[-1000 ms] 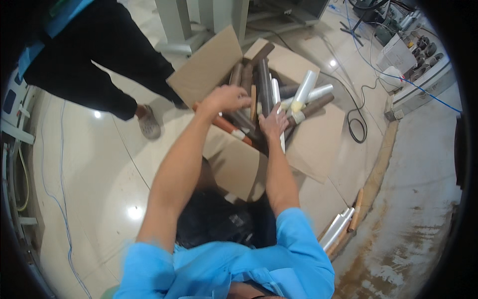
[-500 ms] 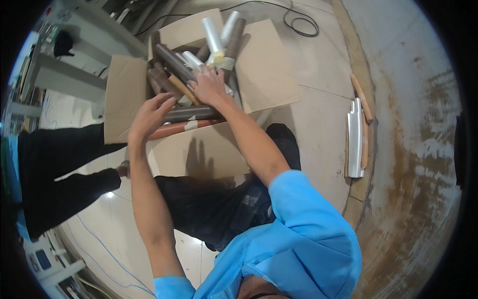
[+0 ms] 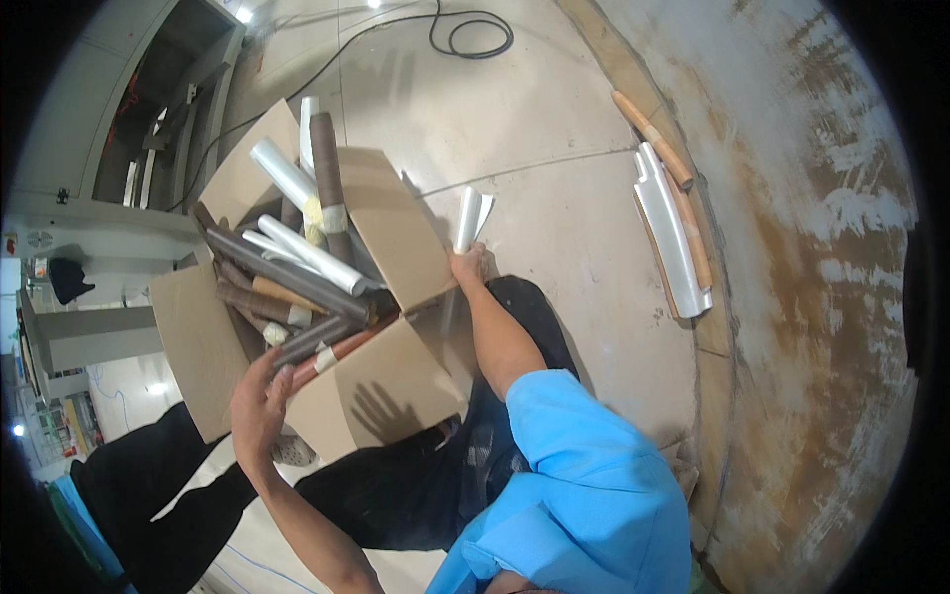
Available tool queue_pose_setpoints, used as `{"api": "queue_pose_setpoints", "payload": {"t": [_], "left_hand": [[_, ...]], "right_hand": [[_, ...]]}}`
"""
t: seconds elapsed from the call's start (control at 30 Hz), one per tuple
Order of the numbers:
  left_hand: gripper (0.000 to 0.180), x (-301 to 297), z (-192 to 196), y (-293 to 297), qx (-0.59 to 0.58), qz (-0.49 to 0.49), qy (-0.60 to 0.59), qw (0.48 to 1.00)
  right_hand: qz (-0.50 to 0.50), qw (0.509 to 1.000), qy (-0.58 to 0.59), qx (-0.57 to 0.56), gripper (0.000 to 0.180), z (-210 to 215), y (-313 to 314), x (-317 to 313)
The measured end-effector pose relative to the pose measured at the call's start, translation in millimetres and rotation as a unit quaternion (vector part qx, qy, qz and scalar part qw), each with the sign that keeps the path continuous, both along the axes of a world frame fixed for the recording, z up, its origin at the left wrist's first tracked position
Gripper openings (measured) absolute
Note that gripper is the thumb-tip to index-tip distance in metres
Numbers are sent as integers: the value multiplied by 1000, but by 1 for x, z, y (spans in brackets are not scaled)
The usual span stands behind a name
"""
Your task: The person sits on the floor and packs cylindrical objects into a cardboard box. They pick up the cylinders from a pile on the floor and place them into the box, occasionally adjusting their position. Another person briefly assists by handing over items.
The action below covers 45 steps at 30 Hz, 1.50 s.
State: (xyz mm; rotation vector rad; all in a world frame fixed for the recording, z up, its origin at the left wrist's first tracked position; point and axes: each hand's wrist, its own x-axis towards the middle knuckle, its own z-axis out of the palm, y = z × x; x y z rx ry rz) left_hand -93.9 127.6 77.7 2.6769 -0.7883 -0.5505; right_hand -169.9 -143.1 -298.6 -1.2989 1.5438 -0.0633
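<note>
An open cardboard box (image 3: 381, 381) in front of me is full of rolls of sheet material in brown, silvery white and orange. My right hand (image 3: 471, 265), outside the box's right side, is closed around a silvery white roll (image 3: 466, 220) that points up and away from me. At the near left corner of the box, my left hand (image 3: 259, 401) has its fingers apart beside a dark brown roll (image 3: 319, 337) and an orange-brown roll (image 3: 341, 354). Whether its fingertips touch them, I cannot tell. A pale silvery roll (image 3: 302, 255) lies across the pile.
Right of the box, silvery and orange-brown rolls (image 3: 675, 233) lie on the floor along a stained wall (image 3: 811, 267). A black cable (image 3: 475, 49) coils beyond the box. At the left stand a person in dark trousers (image 3: 163, 475) and pale cabinets (image 3: 94, 327).
My right hand has left the box's contents and moved right, now holding a silvery white roll. My left hand has shifted down toward the near left corner. The whole view has turned.
</note>
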Motion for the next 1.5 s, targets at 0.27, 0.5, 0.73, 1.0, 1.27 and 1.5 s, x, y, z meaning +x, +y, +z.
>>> {"api": "queue_pose_setpoints", "payload": {"t": [0.27, 0.5, 0.73, 1.0, 1.27, 1.5], "left_hand": [[42, 17, -20, -31, 41, 0, 38, 998], [37, -2, -20, -44, 44, -127, -34, 990], [47, -31, -76, -76, 74, -209, -28, 975], [59, -44, -148, -79, 27, -187, -145, 971], [73, -58, -187, -123, -68, -19, -57, 996], [52, -54, -210, -122, -42, 25, -47, 998]], "right_hand": [[-1, 990, -54, -132, 67, 6, -72, -5], [28, 866, 201, -457, 62, 14, -280, -222], [216, 713, 564, -357, 77, 34, -247, -344], [122, 861, 425, -250, 112, 45, -237, -340], [48, 937, 295, -180, 91, 53, -207, -355], [49, 948, 284, -139, 100, 35, -97, -344]]}}
